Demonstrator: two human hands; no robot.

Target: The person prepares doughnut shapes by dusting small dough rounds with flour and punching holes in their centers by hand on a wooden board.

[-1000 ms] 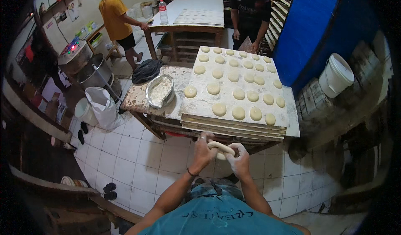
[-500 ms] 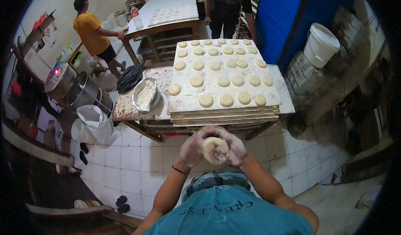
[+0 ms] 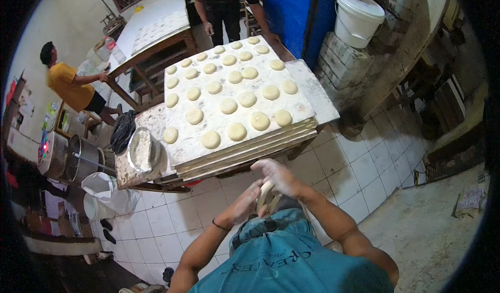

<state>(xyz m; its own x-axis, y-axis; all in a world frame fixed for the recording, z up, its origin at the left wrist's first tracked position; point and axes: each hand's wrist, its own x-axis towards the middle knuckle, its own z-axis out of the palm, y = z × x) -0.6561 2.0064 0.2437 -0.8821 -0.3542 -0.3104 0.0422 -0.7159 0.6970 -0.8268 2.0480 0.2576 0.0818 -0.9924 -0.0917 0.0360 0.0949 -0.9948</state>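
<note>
Close in front of my body, a floury ring of pale dough point(image 3: 264, 195) stands tilted between my two hands, seen nearly edge-on. My left hand point(image 3: 245, 203) presses against its left side, and my right hand point(image 3: 284, 178) grips it from the right with the fingers over the top. White flour coats both hands. Beyond them, several round dough pieces point(image 3: 247, 100) lie in loose rows on a floured board point(image 3: 208, 103), the top one of a stack. How my fingertips sit on the ring is partly hidden.
Left of the board are a metal bowl of flour point(image 3: 141, 150) and a black plastic bag point(image 3: 123, 131). A person in black point(image 3: 224, 6) stands behind the stack; another in yellow point(image 3: 73, 87) is by the far table point(image 3: 161, 11). A white bucket point(image 3: 358, 19) sits at right.
The dough ring has turned from facing up to nearly edge-on, and my hands have come closer together. My view has swung right, so the table appears tilted and farther left.
</note>
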